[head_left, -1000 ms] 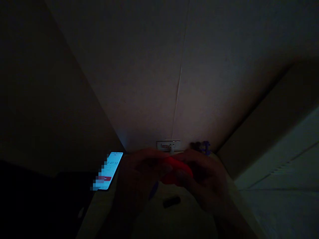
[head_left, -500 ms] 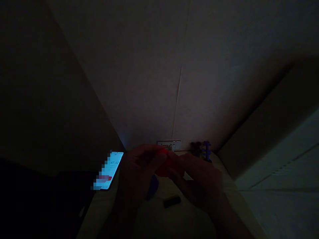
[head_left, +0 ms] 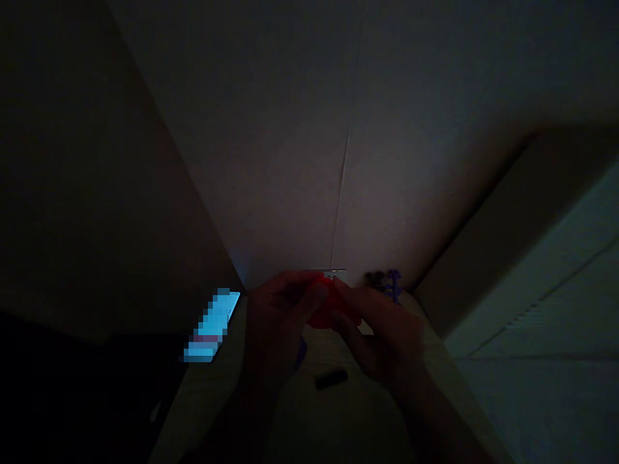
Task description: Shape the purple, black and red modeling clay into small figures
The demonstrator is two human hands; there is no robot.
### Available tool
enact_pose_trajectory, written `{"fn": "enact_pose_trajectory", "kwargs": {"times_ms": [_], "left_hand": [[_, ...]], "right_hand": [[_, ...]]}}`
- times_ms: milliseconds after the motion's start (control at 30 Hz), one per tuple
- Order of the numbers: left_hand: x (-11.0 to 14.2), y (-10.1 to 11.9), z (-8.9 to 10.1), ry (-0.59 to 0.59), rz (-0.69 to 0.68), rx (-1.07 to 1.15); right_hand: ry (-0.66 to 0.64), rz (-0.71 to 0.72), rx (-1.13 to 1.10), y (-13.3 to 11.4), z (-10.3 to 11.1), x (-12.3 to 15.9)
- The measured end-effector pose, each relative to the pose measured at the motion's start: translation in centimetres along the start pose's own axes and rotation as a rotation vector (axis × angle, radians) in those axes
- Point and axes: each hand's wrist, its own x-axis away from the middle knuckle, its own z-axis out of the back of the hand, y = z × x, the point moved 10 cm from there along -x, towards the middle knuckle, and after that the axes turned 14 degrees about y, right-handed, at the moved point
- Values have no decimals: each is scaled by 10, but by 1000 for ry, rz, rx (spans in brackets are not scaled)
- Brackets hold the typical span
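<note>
Between my two hands is a rounded red object [head_left: 329, 312], too dark to name its kind. My left hand [head_left: 275, 322] grips its left side, with the thumb across its near face. On the right side, my right hand [head_left: 387, 328] pinches it between thumb and fingers. Both hands hold it above a pale wooden tabletop [head_left: 348, 425]. A small dark oblong object [head_left: 331, 379] lies on the table below them. Part of a blue-purple object [head_left: 301, 353] shows beside my left wrist; the rest is hidden behind it.
A lit phone [head_left: 213, 327] lies at the table's left edge. Behind my hands, a wall socket [head_left: 333, 273] is partly covered. Purple [head_left: 394, 285] and dark knobbly objects [head_left: 374, 280] stand at the back right by the wall. A pale padded panel [head_left: 507, 225] rises on the right.
Both hands have moved slightly up and away with the red object, and its angle has turned between the fingers. The view has shifted a little. The things on the table stay put.
</note>
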Motion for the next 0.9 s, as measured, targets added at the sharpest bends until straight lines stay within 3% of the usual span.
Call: {"fn": "enact_pose_trajectory", "kwargs": {"times_ms": [167, 367, 633, 767, 900], "left_hand": [[11, 8, -7, -36, -22, 29], [41, 8, 0, -131, -24, -45], [75, -44, 37, -322, 37, -230], [78, -68, 50, -305, 56, -252], [73, -85, 55, -249, 6, -282]], "right_hand": [[14, -27, 19, -4, 8, 4], [-45, -326, -73, 6, 20, 33], [-315, -500, -214, 13, 7, 106], [-284, -580, -295, 32, -7, 142], [-265, -579, -244, 45, -14, 158]]}}
